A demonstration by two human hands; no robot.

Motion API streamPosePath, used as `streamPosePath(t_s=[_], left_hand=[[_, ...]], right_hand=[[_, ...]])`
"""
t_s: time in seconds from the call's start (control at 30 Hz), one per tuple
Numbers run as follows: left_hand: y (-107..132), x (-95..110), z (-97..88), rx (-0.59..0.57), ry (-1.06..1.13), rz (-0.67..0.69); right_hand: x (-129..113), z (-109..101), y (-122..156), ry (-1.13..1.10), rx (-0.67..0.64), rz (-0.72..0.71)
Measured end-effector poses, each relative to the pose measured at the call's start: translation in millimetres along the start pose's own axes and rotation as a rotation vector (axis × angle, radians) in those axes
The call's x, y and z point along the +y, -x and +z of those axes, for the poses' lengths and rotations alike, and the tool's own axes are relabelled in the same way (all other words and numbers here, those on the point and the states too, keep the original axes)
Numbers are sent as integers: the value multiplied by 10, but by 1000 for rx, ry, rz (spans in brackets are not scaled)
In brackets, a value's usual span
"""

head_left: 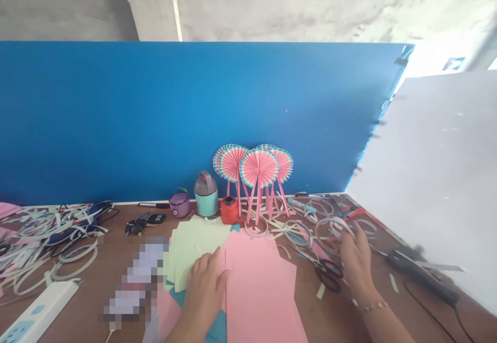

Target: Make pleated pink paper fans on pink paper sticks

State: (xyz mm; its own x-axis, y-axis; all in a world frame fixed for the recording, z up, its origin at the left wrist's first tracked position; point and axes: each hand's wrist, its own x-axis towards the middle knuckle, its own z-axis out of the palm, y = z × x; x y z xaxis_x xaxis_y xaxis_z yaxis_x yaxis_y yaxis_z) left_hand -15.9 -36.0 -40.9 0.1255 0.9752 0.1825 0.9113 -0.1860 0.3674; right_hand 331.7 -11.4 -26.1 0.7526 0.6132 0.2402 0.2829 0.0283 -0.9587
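Observation:
My left hand lies on the paper stack at the left edge of the pink paper, fingers stretched out and thumb on the pink sheet. Pale green sheets are beside and beyond it, with blue paper partly underneath. At the right, my right hand has its fingers around a white ring-shaped roll of tape; the fingertips are partly hidden and blurred. Dark-handled scissors lie just left of that wrist. Several pink round folded-paper fans stand against the blue panel.
A turquoise-and-grey container, a purple pot and a red object line the back. Tangled white strips, a power strip, keys and a blurred-out item are left. A dark corded tool lies right.

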Motion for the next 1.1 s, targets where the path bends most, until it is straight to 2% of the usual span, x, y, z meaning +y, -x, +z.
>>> streamPosePath(t_s=[0.07,0.13,0.2,0.23,0.27,0.33,0.37,0.47,0.6,0.7,0.77,0.83,0.9,1.1], left_hand=[[-6,-26,31,74,-11,3],[-10,-37,42,126,3,63],[-9,-27,27,88,52,202],[-7,-14,14,23,79,282],[-5,1,-2,-58,100,344],[4,38,-31,-203,120,392],[9,57,-44,-242,129,388],[30,121,-79,-213,223,350],[82,214,-116,-161,564,218],[110,279,-102,-282,896,59],[101,313,-71,-365,1106,-36],[69,334,-37,-350,1256,-92],[25,337,-10,-299,1306,-115],[-35,303,9,-150,1316,-296]], right_hand=[[12,-1,-14,149,-6,-50],[-13,6,-6,268,43,-209],[-79,15,32,283,53,-318],[-123,19,63,239,23,-305],[-171,24,102,159,-46,-229],[-263,46,203,0,-194,-62],[-304,63,264,-46,-282,-34],[-414,143,488,-136,-480,-20],[-574,256,835,-177,-718,47],[-656,328,1026,-208,-802,65],[-668,383,1093,-237,-909,68],[-660,440,1124,-257,-1030,98],[-657,486,1136,-277,-1105,137],[-713,517,1169,-396,-1191,199]])
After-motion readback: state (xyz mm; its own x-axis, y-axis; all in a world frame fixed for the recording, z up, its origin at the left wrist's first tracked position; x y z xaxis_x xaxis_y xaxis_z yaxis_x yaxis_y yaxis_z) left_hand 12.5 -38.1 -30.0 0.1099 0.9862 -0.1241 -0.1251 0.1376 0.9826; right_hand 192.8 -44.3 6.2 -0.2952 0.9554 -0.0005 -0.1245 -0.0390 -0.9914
